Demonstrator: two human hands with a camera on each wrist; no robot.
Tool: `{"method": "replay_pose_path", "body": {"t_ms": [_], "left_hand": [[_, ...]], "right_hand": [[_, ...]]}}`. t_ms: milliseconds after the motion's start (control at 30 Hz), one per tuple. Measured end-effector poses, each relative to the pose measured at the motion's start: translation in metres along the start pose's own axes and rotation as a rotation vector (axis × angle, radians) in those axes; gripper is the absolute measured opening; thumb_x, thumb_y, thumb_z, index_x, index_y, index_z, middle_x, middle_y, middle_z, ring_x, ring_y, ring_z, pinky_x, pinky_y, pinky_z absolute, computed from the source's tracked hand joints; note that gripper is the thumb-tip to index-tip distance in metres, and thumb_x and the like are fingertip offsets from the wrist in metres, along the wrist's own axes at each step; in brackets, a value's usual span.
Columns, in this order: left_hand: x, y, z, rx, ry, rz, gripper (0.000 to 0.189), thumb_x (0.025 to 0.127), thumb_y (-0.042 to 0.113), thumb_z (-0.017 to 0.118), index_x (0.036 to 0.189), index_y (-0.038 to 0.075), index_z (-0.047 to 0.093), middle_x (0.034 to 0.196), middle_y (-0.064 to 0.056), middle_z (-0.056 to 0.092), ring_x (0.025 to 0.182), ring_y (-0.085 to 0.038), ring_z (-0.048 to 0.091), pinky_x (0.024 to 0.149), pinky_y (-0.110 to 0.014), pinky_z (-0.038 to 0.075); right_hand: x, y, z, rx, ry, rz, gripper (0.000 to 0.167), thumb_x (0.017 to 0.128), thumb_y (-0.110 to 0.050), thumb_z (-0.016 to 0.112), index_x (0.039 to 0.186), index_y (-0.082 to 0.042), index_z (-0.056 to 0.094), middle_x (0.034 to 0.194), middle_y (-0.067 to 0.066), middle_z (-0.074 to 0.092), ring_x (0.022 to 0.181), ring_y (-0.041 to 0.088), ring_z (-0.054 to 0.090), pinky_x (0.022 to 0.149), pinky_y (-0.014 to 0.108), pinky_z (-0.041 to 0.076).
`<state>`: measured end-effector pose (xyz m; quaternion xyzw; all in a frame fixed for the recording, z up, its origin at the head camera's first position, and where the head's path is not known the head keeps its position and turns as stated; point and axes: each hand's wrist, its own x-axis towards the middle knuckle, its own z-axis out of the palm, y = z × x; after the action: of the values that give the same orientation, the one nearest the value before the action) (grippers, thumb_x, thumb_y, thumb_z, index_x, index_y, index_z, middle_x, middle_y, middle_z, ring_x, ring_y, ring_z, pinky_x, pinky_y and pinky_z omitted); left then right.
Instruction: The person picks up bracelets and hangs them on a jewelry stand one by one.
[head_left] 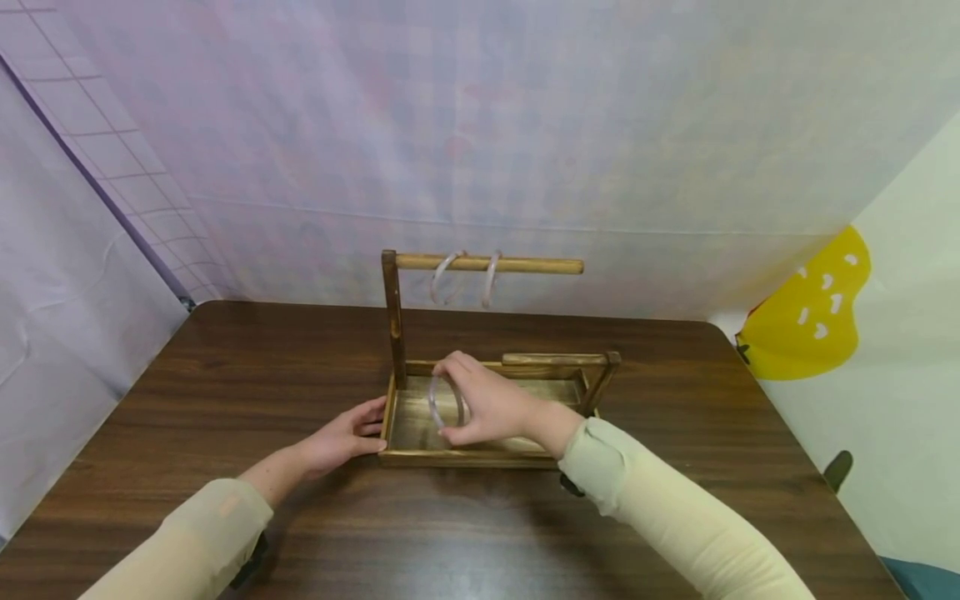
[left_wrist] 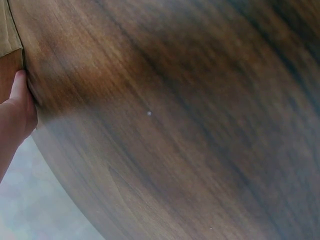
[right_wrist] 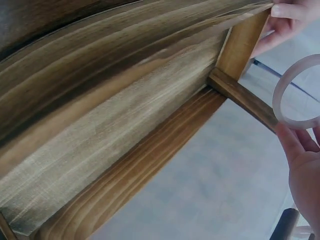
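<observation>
A wooden jewelry stand (head_left: 465, 459) with a shallow tray base stands on the table. Two pale translucent bangles, a left one (head_left: 436, 282) and a right one (head_left: 490, 282), hang from its tall upper bar (head_left: 540, 265). My right hand (head_left: 491, 404) pinches a third bangle (right_wrist: 281, 95) between thumb and fingers, holding it upright above the tray's left part. At the tray's left end, my left hand (head_left: 341, 437) touches the outer wall, its thumb at the front corner. In the left wrist view only part of this hand (left_wrist: 20, 107) shows.
A shorter, lower bar (head_left: 555, 360) juts leftward from the stand's right post. Dark wood-grain table (head_left: 300, 358) surrounds the stand. Behind it hangs a pale patterned curtain (head_left: 525, 125). On the right wall is a yellow decoration (head_left: 810, 325).
</observation>
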<state>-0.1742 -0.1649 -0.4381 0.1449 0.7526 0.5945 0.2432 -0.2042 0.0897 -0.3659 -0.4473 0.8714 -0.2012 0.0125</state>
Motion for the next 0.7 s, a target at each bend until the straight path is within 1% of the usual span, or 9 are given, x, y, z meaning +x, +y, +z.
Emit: {"method": "replay_pose_path", "body": {"t_ms": [200, 367, 500, 567, 700], "left_hand": [[0.0, -0.002, 0.0, 0.008, 0.002, 0.005, 0.074, 0.09, 0.001, 0.056, 0.145, -0.011, 0.008, 0.144, -0.036, 0.025, 0.132, -0.049, 0.029, 0.105, -0.052, 0.036], [0.001, -0.002, 0.0, 0.01, 0.006, 0.016, 0.073, 0.089, -0.001, 0.056, 0.145, -0.012, 0.009, 0.143, -0.037, 0.026, 0.132, -0.05, 0.03, 0.105, -0.051, 0.037], [0.001, -0.002, 0.0, 0.006, 0.005, 0.023, 0.073, 0.089, -0.001, 0.055, 0.145, -0.011, 0.009, 0.143, -0.037, 0.026, 0.132, -0.05, 0.03, 0.105, -0.051, 0.036], [0.001, -0.002, 0.0, 0.0, 0.003, 0.023, 0.073, 0.089, -0.001, 0.055, 0.145, -0.011, 0.009, 0.144, -0.037, 0.025, 0.132, -0.05, 0.029, 0.105, -0.052, 0.036], [0.001, -0.003, 0.001, -0.004, 0.001, 0.023, 0.073, 0.09, -0.001, 0.055, 0.145, -0.011, 0.009, 0.143, -0.037, 0.025, 0.132, -0.05, 0.029, 0.105, -0.051, 0.036]], "right_hand": [[-0.001, -0.005, -0.005, 0.039, 0.007, -0.019, 0.072, 0.07, -0.031, 0.075, 0.126, 0.001, 0.042, 0.118, 0.012, 0.049, 0.104, 0.021, 0.051, 0.092, 0.032, 0.048], [-0.003, -0.009, -0.012, 0.042, 0.01, -0.022, 0.07, 0.07, -0.032, 0.074, 0.125, -0.001, 0.043, 0.117, 0.01, 0.049, 0.104, 0.02, 0.051, 0.092, 0.029, 0.048], [-0.005, -0.01, -0.017, 0.066, 0.025, -0.017, 0.068, 0.072, -0.03, 0.074, 0.124, -0.002, 0.042, 0.117, 0.009, 0.048, 0.105, 0.019, 0.05, 0.092, 0.029, 0.047], [-0.006, -0.011, -0.019, 0.074, 0.032, -0.014, 0.066, 0.072, -0.03, 0.074, 0.124, -0.003, 0.042, 0.117, 0.007, 0.047, 0.105, 0.017, 0.05, 0.093, 0.029, 0.047], [-0.007, -0.011, -0.023, 0.114, 0.042, -0.022, 0.065, 0.072, -0.027, 0.074, 0.124, -0.004, 0.042, 0.116, 0.006, 0.046, 0.105, 0.018, 0.049, 0.094, 0.031, 0.047]]}}
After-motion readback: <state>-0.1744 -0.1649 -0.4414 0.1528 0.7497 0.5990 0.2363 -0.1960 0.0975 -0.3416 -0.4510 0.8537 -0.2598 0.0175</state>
